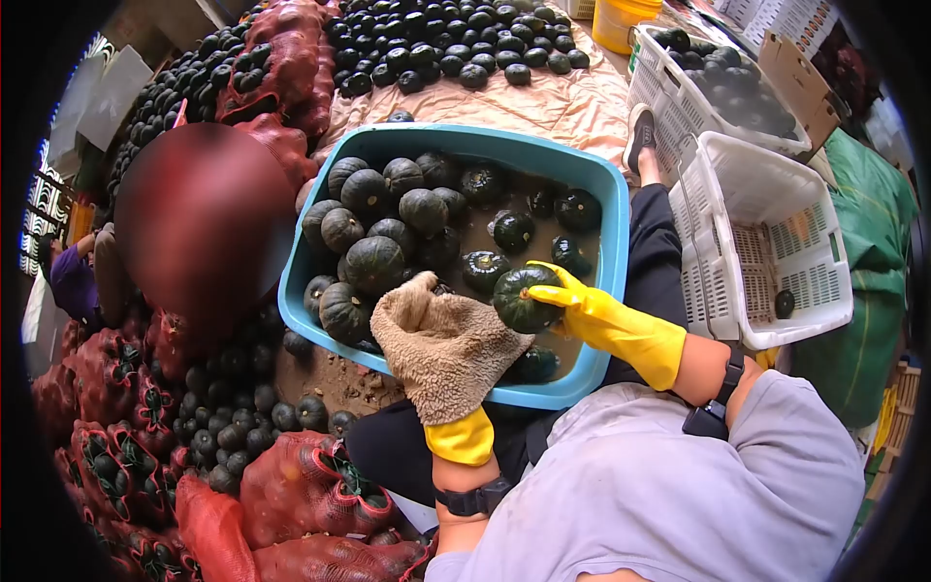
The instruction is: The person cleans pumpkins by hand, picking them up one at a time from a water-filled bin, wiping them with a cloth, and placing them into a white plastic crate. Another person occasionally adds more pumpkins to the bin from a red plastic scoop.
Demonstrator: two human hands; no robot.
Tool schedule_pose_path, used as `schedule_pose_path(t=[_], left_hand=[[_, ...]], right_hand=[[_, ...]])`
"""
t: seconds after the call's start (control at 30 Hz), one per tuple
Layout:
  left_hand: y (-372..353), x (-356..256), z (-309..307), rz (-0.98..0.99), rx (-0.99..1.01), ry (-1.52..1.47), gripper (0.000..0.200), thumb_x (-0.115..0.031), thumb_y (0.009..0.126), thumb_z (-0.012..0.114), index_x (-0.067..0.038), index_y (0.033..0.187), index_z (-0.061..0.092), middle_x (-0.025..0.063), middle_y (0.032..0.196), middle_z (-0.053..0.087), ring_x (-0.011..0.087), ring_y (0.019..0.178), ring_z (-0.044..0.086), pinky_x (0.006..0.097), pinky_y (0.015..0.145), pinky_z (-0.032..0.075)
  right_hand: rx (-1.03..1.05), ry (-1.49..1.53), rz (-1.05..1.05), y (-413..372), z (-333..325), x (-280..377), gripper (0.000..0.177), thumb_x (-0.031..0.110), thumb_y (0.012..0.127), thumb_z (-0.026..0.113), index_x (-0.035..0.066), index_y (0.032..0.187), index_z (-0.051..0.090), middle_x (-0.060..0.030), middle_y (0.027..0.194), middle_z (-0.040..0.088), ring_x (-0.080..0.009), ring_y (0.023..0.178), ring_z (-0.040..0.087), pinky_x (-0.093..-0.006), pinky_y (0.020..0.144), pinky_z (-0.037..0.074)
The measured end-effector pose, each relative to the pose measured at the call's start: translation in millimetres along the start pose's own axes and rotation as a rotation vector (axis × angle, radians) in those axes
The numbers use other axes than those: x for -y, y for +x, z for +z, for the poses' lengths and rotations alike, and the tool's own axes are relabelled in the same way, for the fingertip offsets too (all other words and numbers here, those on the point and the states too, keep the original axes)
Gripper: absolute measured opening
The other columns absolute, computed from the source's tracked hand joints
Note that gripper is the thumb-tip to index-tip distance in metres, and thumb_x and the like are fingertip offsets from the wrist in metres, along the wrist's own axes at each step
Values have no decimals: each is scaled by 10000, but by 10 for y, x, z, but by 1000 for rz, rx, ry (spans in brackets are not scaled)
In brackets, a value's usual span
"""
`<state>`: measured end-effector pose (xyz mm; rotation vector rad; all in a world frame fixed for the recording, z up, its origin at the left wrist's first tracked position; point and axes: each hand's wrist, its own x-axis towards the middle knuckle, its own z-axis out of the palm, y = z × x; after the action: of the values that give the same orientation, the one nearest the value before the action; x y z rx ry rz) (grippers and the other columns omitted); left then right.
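My right hand (592, 315), in a yellow rubber glove, grips a wet dark green squash (524, 299) over the near side of a blue tub (451, 136). A tan fleece cloth (436, 339) covers my left hand (460, 436), leaving only the yellow glove's cuff visible; its fingers are hidden. The cloth's right edge lies close below the squash. Inside the tub, duller squashes (373, 262) are heaped on the left. Wet, shiny squashes (512, 231) sit in brown water on the right.
On the right stand a white crate (824, 281) with one small squash inside and another crate (640, 78) filled with squashes. Red mesh sacks (291, 485) and loose squashes (228, 427) lie at the left. More squashes (456, 44) cover a sheet (582, 97) behind the tub.
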<state>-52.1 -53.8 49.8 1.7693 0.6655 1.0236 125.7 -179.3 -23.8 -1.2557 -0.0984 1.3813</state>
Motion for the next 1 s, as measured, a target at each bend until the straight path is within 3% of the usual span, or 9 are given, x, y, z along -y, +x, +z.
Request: schedule_pose_path(t=[0.1, 0.13, 0.17, 0.33, 0.43, 0.57, 0.63, 0.8, 1.0], left_hand=[[-37, 351, -66, 359, 54, 487, 466, -109, 845, 821, -56, 1257, 610, 116, 1168, 656, 299, 1135, 640, 432, 1039, 527], [-43, 394, -64, 344, 21, 496, 456, -110, 847, 819, -55, 1249, 612, 118, 1165, 653, 302, 1132, 638, 434, 1036, 526], [-20, 398, -77, 298, -7, 480, 445, -111, 849, 816, -54, 1241, 613, 120, 1163, 651, 304, 1129, 636, 435, 1032, 524], [-18, 375, -8, 9, -90, 266, 393, -115, 858, 803, -51, 1202, 622, 128, 1152, 637, 318, 1115, 626, 443, 1013, 517], [0, 386, 24, -22, -101, 258, 362, -117, 864, 796, -49, 1178, 627, 133, 1145, 629, 326, 1106, 620, 447, 1002, 512], [32, 437, 30, -47, -146, 245, 322, -121, 872, 785, -46, 1146, 634, 140, 1136, 619, 337, 1094, 611, 453, 987, 506], [-13, 457, 46, -64, -159, 242, 302, -123, 876, 780, -45, 1130, 638, 144, 1131, 613, 342, 1088, 607, 456, 980, 504], [-2, 502, 39, -97, -162, 238, 253, -127, 886, 767, -41, 1091, 646, 152, 1120, 600, 356, 1073, 597, 464, 961, 496], [118, 566, 85, -25, -169, 272, 188, -118, 878, 767, -39, 1010, 659, 161, 1070, 571, 362, 1026, 585, 470, 908, 493]], right_hand=[[-102, -486, -272, 211, -88, -74, 802, 278, 896, 864, 238, 1593, 469, -105, 1398, 656, -222, 1263, 641, -415, 1064, 513], [-205, -1056, -437, 259, -89, -21, 865, 279, 838, 896, 204, 1592, 477, -160, 1370, 659, -299, 1247, 652, -420, 1067, 516], [-247, -1494, -390, 256, -6, 75, 897, 268, 798, 905, 156, 1582, 485, -205, 1334, 659, -388, 1231, 651, -453, 1064, 527], [-171, -1875, -75, 875, 151, -56, 694, 162, 808, 834, 148, 1451, 574, -196, 1319, 686, -408, 1254, 663, -522, 1000, 571], [-388, -1809, 88, 1588, 56, -507, 542, 114, 879, 758, 162, 1404, 634, -189, 1379, 688, -386, 1275, 676, -548, 1011, 574], [-176, -1708, -121, 1254, -165, -243, 690, 278, 770, 900, 139, 1398, 649, -208, 1369, 689, -407, 1307, 645, -547, 1051, 548], [-172, -1419, -131, 1062, -177, -68, 529, 150, 896, 824, 142, 1400, 662, -183, 1392, 685, -373, 1301, 655, -517, 1050, 550], [10, -80, 13, 305, -488, -272, 482, 237, 954, 803, 171, 1406, 652, -115, 1311, 694, -259, 1241, 681, -430, 1031, 565], [382, -806, 408, 546, -57, 856, 417, 254, 1065, 647, 23, 1411, 634, -129, 1326, 677, -238, 1219, 658, -416, 1030, 547]])
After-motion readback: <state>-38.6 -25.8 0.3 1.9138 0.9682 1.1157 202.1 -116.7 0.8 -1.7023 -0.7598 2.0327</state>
